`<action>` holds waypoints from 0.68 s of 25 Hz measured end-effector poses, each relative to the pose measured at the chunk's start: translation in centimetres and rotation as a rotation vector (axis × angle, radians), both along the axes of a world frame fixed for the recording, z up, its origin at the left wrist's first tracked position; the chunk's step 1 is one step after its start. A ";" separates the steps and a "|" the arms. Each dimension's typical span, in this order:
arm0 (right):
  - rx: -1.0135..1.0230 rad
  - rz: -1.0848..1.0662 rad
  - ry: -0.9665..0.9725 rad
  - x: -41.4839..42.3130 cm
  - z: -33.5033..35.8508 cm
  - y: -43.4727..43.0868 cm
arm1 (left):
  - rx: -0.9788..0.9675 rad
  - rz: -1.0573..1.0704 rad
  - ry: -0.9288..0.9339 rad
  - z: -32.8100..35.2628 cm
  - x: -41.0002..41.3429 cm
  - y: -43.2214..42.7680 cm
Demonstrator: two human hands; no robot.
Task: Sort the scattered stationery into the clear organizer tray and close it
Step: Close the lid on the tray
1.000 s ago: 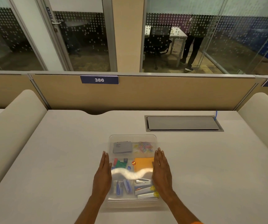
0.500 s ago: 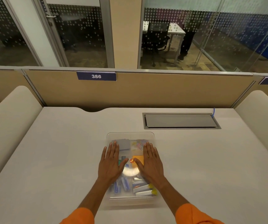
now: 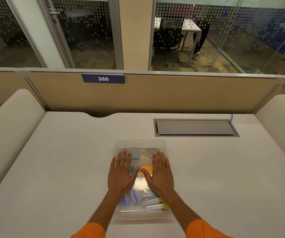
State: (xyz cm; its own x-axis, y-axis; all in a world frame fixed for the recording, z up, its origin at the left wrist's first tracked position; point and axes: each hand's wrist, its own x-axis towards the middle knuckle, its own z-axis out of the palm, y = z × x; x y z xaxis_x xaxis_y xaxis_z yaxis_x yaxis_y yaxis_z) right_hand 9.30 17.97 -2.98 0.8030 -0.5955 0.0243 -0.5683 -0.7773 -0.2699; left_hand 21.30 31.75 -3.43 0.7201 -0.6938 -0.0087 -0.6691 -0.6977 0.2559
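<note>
The clear organizer tray [image 3: 140, 143] sits in the middle of the desk with its see-through lid on top. Both my hands lie flat on the lid, fingers straight and spread. My left hand [image 3: 122, 174] covers the left half and my right hand [image 3: 160, 174] covers the right half. Through the plastic I see a grey pad [image 3: 135, 152], coloured paper clips [image 3: 146, 152], an orange note block [image 3: 147, 170], blue items [image 3: 133, 198] and highlighters [image 3: 152, 203] near the front.
A grey cable hatch [image 3: 195, 127] is set into the desk at the back right. A tan partition with a sign reading 386 [image 3: 103, 78] closes the back. Padded side dividers [image 3: 9, 127] flank the desk on both sides.
My hands moved from the tray's left and right edges inward onto the top of the lid, then slid slightly further forward. The tray has stayed in place.
</note>
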 end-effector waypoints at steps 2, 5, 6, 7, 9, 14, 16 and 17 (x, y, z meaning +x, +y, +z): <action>-0.005 0.002 0.004 0.0 -0.1 0.0 | -0.003 0.000 0.001 -0.1 0.0 -0.1; -0.024 0.005 -0.005 0.1 -0.1 0.0 | -0.004 -0.001 -0.008 -0.3 0.1 -0.1; -0.029 0.010 -0.009 0.1 -0.1 -0.1 | -0.011 -0.003 -0.017 -0.4 0.2 -0.1; -0.029 0.015 -0.012 0.1 -0.1 -0.2 | -0.016 -0.004 -0.026 -0.5 0.2 -0.2; -0.030 0.022 -0.024 0.0 -0.1 -0.3 | -0.012 -0.004 -0.048 -0.6 0.3 -0.2; -0.004 0.029 -0.035 0.1 -0.4 -0.8 | -0.064 -0.002 -0.059 -0.9 0.6 -0.3; -0.001 0.029 -0.025 0.3 -0.4 -1.1 | -0.074 0.006 -0.064 -0.9 0.5 -0.5; 0.004 0.030 -0.024 0.4 -0.4 -1.3 | -0.072 0.009 -0.060 -0.8 0.5 -0.5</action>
